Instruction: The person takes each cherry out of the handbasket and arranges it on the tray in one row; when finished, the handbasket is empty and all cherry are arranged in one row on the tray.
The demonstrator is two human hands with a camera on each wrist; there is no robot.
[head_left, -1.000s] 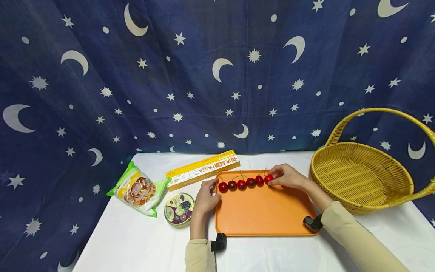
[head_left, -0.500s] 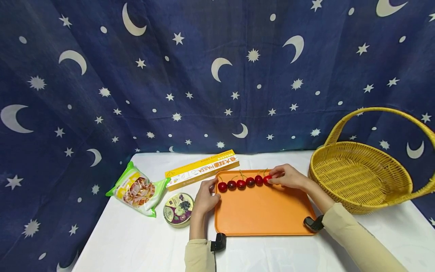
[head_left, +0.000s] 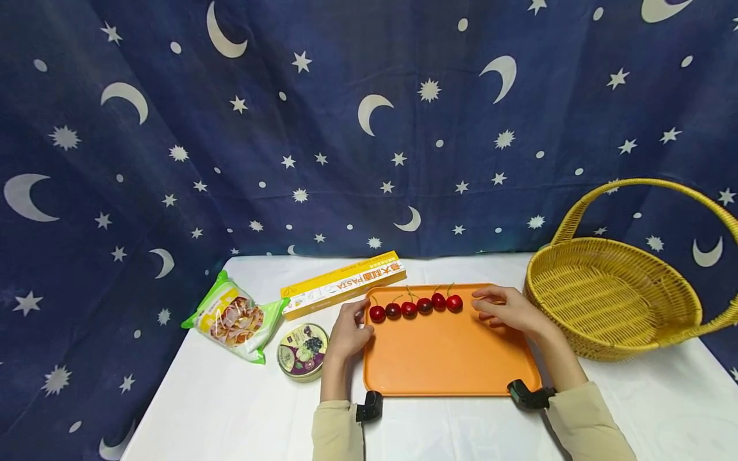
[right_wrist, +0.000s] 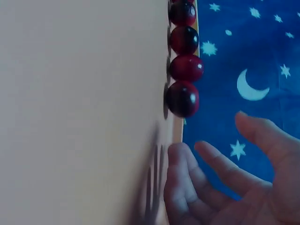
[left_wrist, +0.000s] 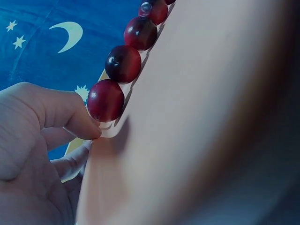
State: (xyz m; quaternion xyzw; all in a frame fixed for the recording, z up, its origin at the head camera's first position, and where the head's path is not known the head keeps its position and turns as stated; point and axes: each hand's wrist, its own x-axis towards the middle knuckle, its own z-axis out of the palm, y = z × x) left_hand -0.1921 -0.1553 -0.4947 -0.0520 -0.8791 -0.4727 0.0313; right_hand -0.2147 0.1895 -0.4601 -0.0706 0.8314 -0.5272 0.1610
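Several dark red cherries [head_left: 424, 306], stems pointing up, stand in a row along the far side of an orange tray [head_left: 444, 365]. My left hand [head_left: 349, 333] holds the tray's left edge near the far corner, beside the leftmost cherry [left_wrist: 106, 100]; the left wrist view shows fingertips pinching the rim. To the right of the row, my right hand [head_left: 510, 309] hovers over the tray with loose, spread fingers and nothing in them. A gap separates its fingertips from the end cherry [right_wrist: 183, 99].
Behind the tray lies a yellow and white pasta box [head_left: 344, 285]. A round tin [head_left: 302, 352] and a green and white food packet [head_left: 236, 320] are to the left. A yellow wicker basket [head_left: 614, 301] with a tall handle stands at the right.
My right hand has let go of the rightmost cherry and drawn back to the right, its fingers opening. The cherry stays in the row. My left hand keeps its place on the tray.
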